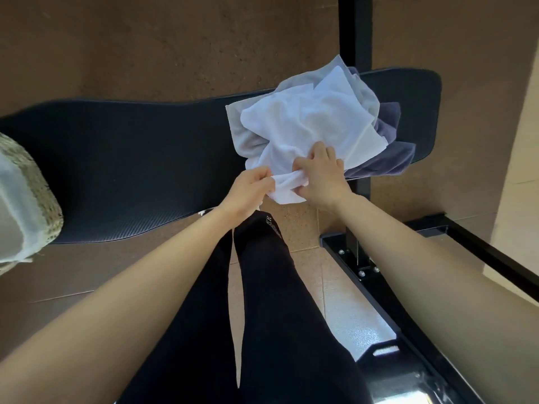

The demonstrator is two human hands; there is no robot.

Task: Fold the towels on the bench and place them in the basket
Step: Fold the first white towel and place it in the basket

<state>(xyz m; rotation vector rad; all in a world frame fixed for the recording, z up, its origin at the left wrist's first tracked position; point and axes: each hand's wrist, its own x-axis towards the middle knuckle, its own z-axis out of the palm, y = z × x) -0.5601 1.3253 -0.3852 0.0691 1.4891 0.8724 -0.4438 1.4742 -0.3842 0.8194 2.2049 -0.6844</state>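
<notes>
The black padded tabletop [131, 158] ran across the middle of the picture, above a brown floor [303, 228]. A black metal stand [354, 30] rose behind it at upper right, with more black bars along the floor at lower right. The towels lay heaped on the tabletop's right end: a white towel [306, 123] on top, a grey towel [242, 135] under its left side, and a dark purple towel [388, 161] jutting out at lower right. A woven basket [43, 199] at the left edge held pale cloth [14, 205]. The 2 hands met at the white towel's near edge: the left hand [248, 191] pinched it, and the right hand [320, 179] gripped a bunched fold, fingers curled.
</notes>
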